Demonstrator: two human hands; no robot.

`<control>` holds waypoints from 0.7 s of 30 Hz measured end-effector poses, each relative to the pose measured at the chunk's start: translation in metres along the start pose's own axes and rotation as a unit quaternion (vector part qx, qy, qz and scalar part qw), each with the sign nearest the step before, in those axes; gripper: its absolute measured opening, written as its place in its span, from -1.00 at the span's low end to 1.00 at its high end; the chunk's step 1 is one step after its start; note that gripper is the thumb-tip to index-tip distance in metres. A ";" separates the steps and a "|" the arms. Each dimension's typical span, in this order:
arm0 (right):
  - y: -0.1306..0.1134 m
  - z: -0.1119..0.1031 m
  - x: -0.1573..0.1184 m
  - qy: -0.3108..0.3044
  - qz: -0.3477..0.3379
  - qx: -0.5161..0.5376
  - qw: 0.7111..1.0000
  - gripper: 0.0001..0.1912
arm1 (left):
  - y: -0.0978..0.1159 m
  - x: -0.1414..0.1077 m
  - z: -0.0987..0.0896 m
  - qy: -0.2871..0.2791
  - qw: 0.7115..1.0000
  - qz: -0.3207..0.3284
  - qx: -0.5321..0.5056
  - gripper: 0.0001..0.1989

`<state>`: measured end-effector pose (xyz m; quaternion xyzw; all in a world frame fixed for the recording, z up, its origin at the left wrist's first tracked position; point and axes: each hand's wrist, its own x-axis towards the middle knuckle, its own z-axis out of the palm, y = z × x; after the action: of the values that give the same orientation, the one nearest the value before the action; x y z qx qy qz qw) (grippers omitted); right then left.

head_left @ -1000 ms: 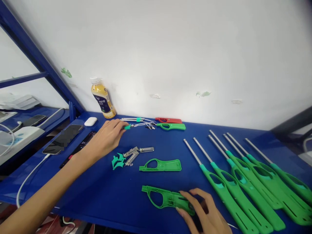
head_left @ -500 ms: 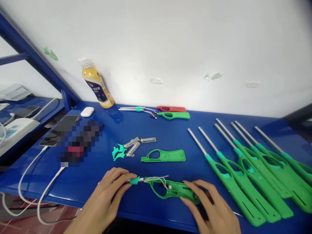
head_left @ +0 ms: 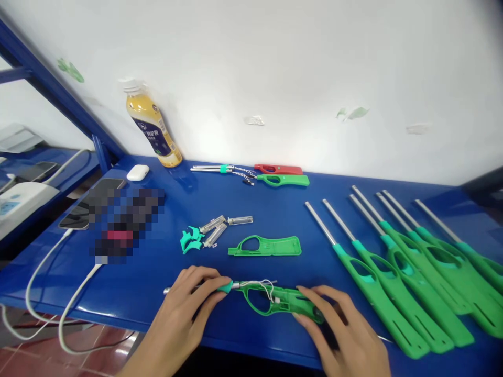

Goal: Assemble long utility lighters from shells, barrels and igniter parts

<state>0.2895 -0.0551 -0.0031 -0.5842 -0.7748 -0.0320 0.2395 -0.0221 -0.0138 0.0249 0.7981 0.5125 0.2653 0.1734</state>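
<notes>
My left hand (head_left: 192,303) pinches the teal collar (head_left: 226,286) on a metal lighter tube (head_left: 167,290), whose tip shows left of the hand. The tube's other end meets the narrow end of an opened green lighter handle half (head_left: 286,299). White wires (head_left: 269,287) loop from the tube over the trigger opening into the shell. My right hand (head_left: 338,324) grips the wide end of this half between thumb and fingers. A dark round part shows there, partly hidden by the fingers. Behind lies the matching green half (head_left: 275,246), hollow side up.
Clear fluid tanks (head_left: 216,230) and teal triggers (head_left: 191,240) lie behind my left hand. Several assembled green lighters (head_left: 377,303) lie at right. Farther back are a red handle (head_left: 281,169), a drink bottle (head_left: 153,125), a white earphone case (head_left: 138,173) and a phone (head_left: 74,214).
My left hand has shifted slightly right with the collar, and the tube's tip now shows behind it. The white wires bow up more. My right hand still grips the handle half.
</notes>
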 end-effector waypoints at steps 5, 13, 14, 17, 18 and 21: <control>-0.001 0.000 0.001 0.007 -0.001 0.008 1.000 -0.65 | 0.002 0.004 -0.001 -0.003 0.999 0.027 -0.021 -0.72; -0.004 -0.002 0.001 0.008 0.016 0.017 1.000 -0.65 | 0.003 0.011 -0.004 -0.011 0.998 0.063 0.007 -0.63; -0.005 -0.002 0.001 0.008 0.019 0.018 1.000 -0.66 | 0.002 0.011 -0.004 -0.015 0.998 0.061 0.009 -0.62; -0.007 -0.003 0.001 0.007 0.031 0.027 0.999 -0.67 | 0.002 0.010 -0.002 -0.027 0.998 0.049 0.025 -0.62; -0.008 -0.003 0.001 0.005 0.036 0.028 0.999 -0.67 | 0.002 0.010 -0.002 -0.030 0.998 0.048 0.030 -0.63; -0.009 -0.003 0.002 0.005 0.041 0.028 0.999 -0.66 | 0.002 0.009 0.001 -0.029 0.998 0.045 0.024 -0.67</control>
<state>0.2822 -0.0575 0.0026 -0.6085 -0.7495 -0.0034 0.2608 -0.0173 -0.0068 0.0277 0.8318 0.4769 0.2373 0.1563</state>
